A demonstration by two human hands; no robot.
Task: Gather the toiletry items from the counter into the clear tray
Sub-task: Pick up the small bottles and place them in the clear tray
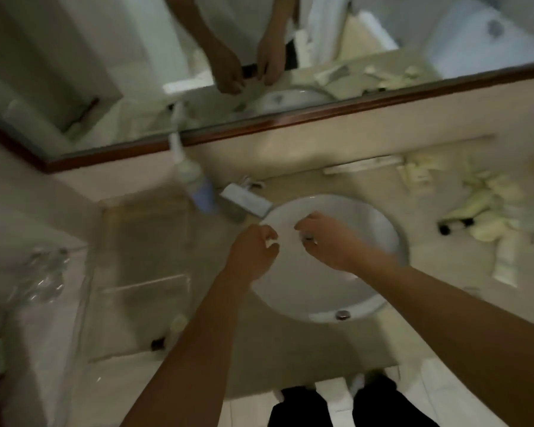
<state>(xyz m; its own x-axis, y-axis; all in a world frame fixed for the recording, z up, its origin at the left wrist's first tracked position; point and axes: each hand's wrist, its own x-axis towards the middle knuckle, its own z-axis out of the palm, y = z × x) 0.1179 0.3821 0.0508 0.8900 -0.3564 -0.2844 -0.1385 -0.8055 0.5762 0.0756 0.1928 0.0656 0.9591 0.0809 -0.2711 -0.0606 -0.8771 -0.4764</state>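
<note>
The clear tray [142, 288] lies on the counter left of the sink, and a small pale bottle with a black cap [170, 332] lies near its front edge. Pale toiletry tubes and sachets [487, 211] are scattered on the counter right of the sink, along with a long white box [363, 165]. Both hands hover over the sink basin. My left hand [253, 249] is curled like a fist with a small white spot at its fingertips; blur hides whether it holds anything. My right hand [324, 238] hangs with its fingers loosely curled downward and nothing visible in it.
A round white sink [379, 229] sits mid-counter with a chrome faucet [244, 200] behind it. A pump bottle [195, 183] stands against the wall left of the faucet. Crumpled clear plastic [40, 275] lies at the far left. A mirror [136, 57] spans the back wall.
</note>
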